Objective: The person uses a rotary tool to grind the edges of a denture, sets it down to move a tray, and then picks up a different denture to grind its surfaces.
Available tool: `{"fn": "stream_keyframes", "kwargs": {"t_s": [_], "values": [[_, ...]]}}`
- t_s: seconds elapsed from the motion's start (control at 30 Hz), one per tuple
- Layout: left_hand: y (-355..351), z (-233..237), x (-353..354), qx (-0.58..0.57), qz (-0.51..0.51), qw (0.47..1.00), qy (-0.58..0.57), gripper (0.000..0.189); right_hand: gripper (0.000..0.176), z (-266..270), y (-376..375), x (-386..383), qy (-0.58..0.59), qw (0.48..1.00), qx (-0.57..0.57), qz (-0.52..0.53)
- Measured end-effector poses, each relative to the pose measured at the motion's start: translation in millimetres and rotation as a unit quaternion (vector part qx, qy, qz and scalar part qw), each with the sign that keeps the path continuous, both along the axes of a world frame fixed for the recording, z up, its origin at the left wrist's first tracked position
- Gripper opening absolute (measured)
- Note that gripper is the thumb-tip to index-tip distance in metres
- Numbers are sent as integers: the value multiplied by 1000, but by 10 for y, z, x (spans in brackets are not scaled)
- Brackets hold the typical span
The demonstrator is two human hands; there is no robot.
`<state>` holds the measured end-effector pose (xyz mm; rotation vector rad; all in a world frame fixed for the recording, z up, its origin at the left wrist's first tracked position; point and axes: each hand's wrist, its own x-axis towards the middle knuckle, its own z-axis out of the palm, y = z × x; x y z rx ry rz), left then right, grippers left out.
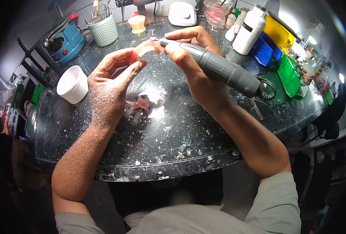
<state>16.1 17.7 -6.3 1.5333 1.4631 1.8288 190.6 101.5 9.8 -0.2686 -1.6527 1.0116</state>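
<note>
My left hand [112, 74], dusted with pale shavings, pinches a pink denture [147, 48] with a row of teeth showing along its arch. A grey rotary handpiece [219, 67] lies in my right hand [192, 58], gripped near its front end. Its tip meets or nearly meets the far side of the denture; contact is hard to make out. Below the hands, a pink irregular piece [143, 103] rests on the dark, debris-speckled worktable [173, 136].
A white tub [72, 84] and blue machine [65, 41] stand left. Behind are a cup of tools [103, 30], a small yellowish cup [137, 24] and a white device [182, 14]. At right are a white bottle [249, 31] and blue [263, 48], yellow [280, 31] and green bins [290, 78].
</note>
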Motion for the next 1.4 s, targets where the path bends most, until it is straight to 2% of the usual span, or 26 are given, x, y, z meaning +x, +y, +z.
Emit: {"fn": "stream_keyframes", "kwargs": {"t_s": [0.13,0.23,0.3,0.47,0.57,0.63,0.7,0.77,0.83,1.07,1.17,1.23,1.27,1.3,1.37,1.4], "values": [[4,-1,-12,1,0,1000,6,33,26,3,-14,-9,12,1000,12,20],[1,-4,4,-10,8,1000,9,31,25,13,-34,11,-32,999,26,31],[-19,10,21,-11,4,1000,16,32,27,-12,-11,-10,-13,998,56,-27],[-18,17,19,-6,13,998,65,31,23,-4,-42,27,-52,997,55,-20],[-10,23,25,1,-7,999,52,36,23,28,-61,52,-69,996,49,7],[-19,64,62,9,-28,1000,-10,45,23,28,-66,44,-89,995,51,20],[-16,65,56,8,-11,1000,18,51,24,-5,-61,-1,-32,998,55,7],[-15,59,51,7,7,999,45,56,25,-1,-59,28,-53,996,74,-10],[-9,50,54,3,-11,1000,0,64,26,-9,-54,26,-73,993,92,-27],[-8,51,64,30,-55,997,-43,66,28,-114,15,-28,-68,982,176,-3],[-4,56,63,30,-74,994,-71,65,26,-70,-47,-17,-81,983,166,-6],[3,53,44,10,-100,990,-96,67,27,11,-123,-11,-41,997,11,63],[10,43,28,10,-100,990,-96,67,31,-6,-68,-14,-51,993,104,-17],[24,24,7,11,-125,983,-132,66,31,-26,-35,-16,-51,993,105,-16],[53,-5,-27,11,-151,974,-166,65,34,-68,14,-19,-90,995,51,12],[67,-17,-42,-4,-170,962,-214,62,35,-90,28,-43,-67,997,-1,38]]}}
